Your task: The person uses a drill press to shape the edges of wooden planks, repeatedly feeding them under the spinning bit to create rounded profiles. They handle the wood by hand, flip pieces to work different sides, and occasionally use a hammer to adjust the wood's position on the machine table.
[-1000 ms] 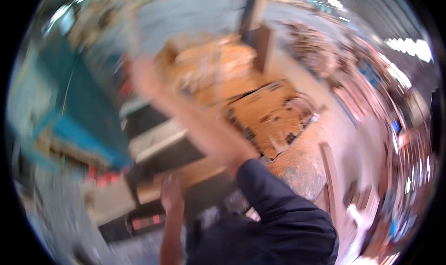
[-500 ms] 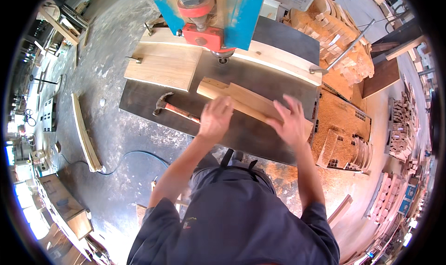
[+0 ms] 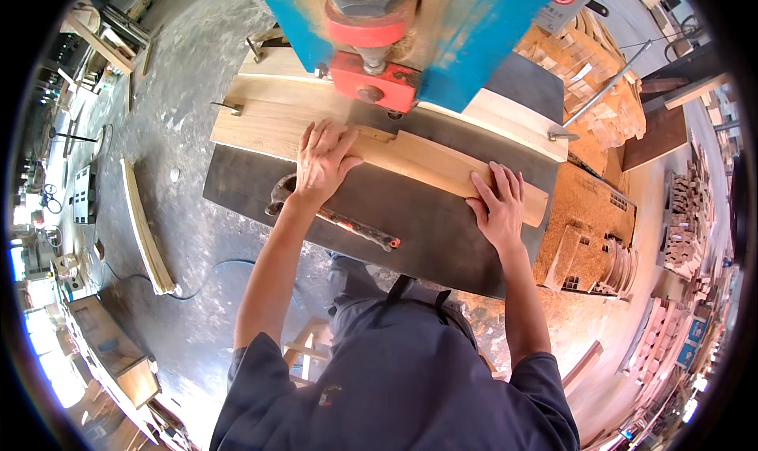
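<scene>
A long pale wooden piece [image 3: 430, 163] with a notch in its far edge lies on the dark machine table [image 3: 438, 230]. My left hand [image 3: 320, 163] is closed over its left end, fingers across the top, thumb at the near side. Near its right end, my right hand [image 3: 499, 204] grips it with fingers on top and thumb at the near edge. The far side of the left end touches or nearly touches a flat pale board [image 3: 272, 111]. A claw hammer [image 3: 355, 228] lies on the table in front, its head partly behind my left forearm.
A blue machine column with a red tool head [image 3: 371, 84] overhangs the far side of the wooden piece. Clamps [image 3: 560, 137] and a long pale fence board [image 3: 505, 119] stand behind. Sawdust and stacked wooden parts [image 3: 604, 107] lie at the right; a wooden strip [image 3: 146, 226] is on the left floor.
Both hands have come down onto the wooden piece, the left moving left to its end. The wooden piece now sits closer to the flat board. The tool head appears larger in view.
</scene>
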`<state>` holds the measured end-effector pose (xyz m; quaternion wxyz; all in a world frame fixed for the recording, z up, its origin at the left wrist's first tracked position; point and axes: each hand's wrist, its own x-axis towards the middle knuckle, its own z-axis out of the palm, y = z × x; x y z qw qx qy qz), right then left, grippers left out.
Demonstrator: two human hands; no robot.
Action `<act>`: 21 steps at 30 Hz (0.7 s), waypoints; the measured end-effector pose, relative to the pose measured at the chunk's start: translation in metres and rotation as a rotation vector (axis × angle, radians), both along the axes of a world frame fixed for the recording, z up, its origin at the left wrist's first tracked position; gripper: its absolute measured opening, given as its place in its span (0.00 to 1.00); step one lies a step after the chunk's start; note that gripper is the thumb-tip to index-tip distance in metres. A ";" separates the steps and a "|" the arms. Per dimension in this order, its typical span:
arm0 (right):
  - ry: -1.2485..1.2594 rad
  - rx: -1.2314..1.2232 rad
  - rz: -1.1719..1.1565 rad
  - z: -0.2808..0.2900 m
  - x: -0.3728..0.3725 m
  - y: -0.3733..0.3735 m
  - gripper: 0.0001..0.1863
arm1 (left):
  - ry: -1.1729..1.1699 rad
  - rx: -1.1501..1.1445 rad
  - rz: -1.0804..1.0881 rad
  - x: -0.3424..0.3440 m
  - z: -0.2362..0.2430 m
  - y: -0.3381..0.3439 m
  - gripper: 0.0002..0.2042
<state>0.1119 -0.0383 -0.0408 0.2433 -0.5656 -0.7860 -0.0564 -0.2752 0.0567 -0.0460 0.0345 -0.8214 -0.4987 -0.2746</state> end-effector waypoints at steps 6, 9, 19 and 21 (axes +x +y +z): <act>-0.013 0.006 0.019 0.000 -0.003 0.015 0.27 | -0.130 -0.070 0.022 0.003 0.007 0.012 0.28; -0.022 0.034 0.007 -0.002 -0.004 0.025 0.27 | -0.096 -0.079 -0.006 0.007 0.007 0.019 0.27; 0.020 0.079 0.040 -0.007 -0.002 0.045 0.30 | -0.109 -0.042 -0.012 0.005 0.003 0.033 0.25; 0.016 0.075 0.037 -0.008 -0.001 0.046 0.30 | -0.111 -0.029 -0.021 0.005 0.001 0.034 0.25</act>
